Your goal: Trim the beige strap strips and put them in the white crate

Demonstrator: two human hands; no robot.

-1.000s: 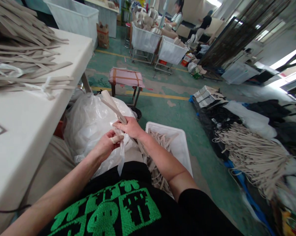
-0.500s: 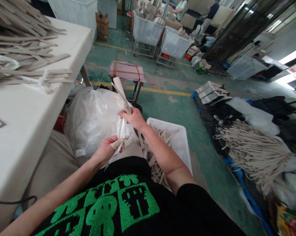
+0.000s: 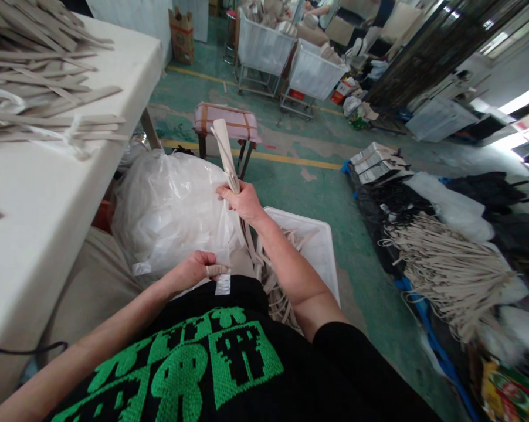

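My right hand (image 3: 242, 201) is closed around a bundle of long beige strips (image 3: 224, 146), which stand up above the fist and hang down below it. A translucent white plastic strip (image 3: 223, 234) runs from beside that hand down to my left hand (image 3: 200, 268). The left fingers pinch its lower part, and a short end shows below them against the black shirt. One left finger has a pale wrapping. Behind both hands lies a big clear plastic bag (image 3: 168, 205) with whitish contents. Under my right forearm a white bin (image 3: 319, 252) holds more beige strips.
On the left, a white table (image 3: 48, 199) bears piles of beige strips (image 3: 48, 94). Ahead stands a padded stool (image 3: 224, 122). Wheeled white carts (image 3: 264, 50) are farther back. To the right, more strips (image 3: 449, 264) lie on a blue-edged pallet.
My left hand has moved slightly down and right, and the plastic strip now hangs flatter and straighter. The bundle in my right hand has shifted a little right and stands more upright.
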